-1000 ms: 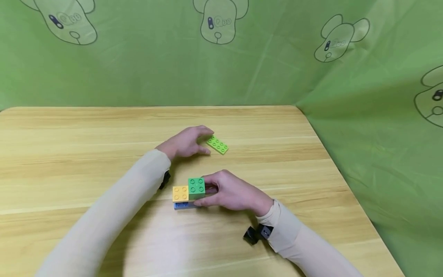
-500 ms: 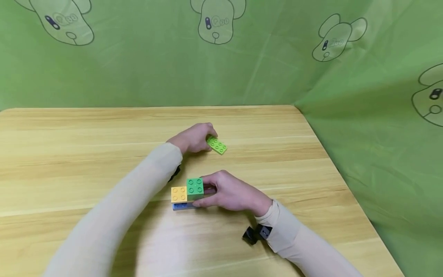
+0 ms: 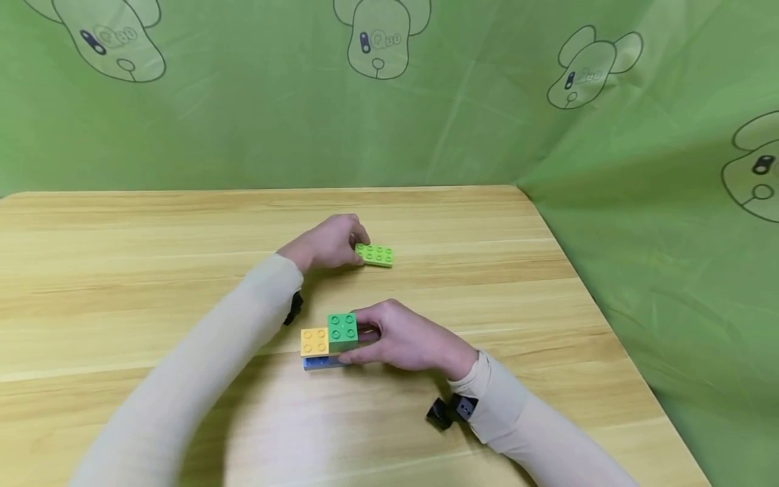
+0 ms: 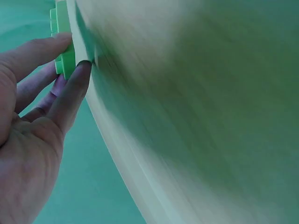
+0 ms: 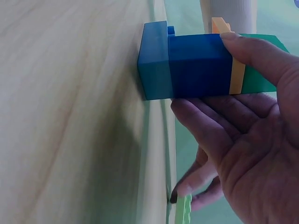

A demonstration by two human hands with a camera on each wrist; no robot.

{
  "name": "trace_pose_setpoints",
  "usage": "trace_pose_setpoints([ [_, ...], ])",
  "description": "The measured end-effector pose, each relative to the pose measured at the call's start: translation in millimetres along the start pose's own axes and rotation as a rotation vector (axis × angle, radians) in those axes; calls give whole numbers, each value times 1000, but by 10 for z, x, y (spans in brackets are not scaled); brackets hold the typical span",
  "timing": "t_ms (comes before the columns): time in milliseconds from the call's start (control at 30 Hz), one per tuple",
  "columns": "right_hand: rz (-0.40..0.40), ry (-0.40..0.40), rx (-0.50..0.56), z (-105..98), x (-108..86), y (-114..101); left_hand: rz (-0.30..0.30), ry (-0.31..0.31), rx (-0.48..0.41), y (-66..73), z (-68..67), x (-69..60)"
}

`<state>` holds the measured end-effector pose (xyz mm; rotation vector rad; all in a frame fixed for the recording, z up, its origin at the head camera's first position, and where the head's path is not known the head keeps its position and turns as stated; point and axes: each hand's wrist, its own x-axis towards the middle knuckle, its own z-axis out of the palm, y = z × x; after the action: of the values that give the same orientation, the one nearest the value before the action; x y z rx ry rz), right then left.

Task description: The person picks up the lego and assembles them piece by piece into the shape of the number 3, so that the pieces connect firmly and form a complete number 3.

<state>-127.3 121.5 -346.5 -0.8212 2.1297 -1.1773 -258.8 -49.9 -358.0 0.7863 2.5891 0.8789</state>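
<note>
At the middle of the table, my left hand point(image 3: 331, 241) pinches the left end of a flat lime-green toy building brick point(image 3: 379, 256). The left wrist view has the thumb on the studded side of that brick point(image 4: 63, 21) and another finger at its underside. Nearer the front, my right hand point(image 3: 404, 338) grips a stack of building bricks from its right side. Its layers are a lighter blue brick point(image 5: 156, 60) at the bottom, a dark blue block point(image 5: 201, 65), a yellow plate point(image 5: 237, 77) reaching out leftward, and a green block point(image 3: 343, 328) on top.
The bricks and hands are over a wood-grain table point(image 3: 152, 284). A green cloth point(image 3: 274, 122) with bear outlines hangs behind it and along the right side. Small black devices point(image 3: 450, 411) hang at the right wrist.
My left hand has closed on the lime-green brick, drawn it slightly left and turned it nearly parallel to the table's back edge. The right hand and its stack have stayed put.
</note>
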Motion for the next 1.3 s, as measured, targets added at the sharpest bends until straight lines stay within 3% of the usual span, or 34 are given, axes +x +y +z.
trace_pose_setpoints([
  [500,18,7,3,7,-6,11,-99,47,-176,-256,-196,-452],
  [800,31,-3,25,20,-10,11,-96,170,-204,-414,-424,-718],
  [1033,35,-7,56,32,-21,16,-115,184,-207,-447,-430,-910],
  [1300,31,-1,45,28,-5,22,-143,249,-234,-402,-447,-1071],
])
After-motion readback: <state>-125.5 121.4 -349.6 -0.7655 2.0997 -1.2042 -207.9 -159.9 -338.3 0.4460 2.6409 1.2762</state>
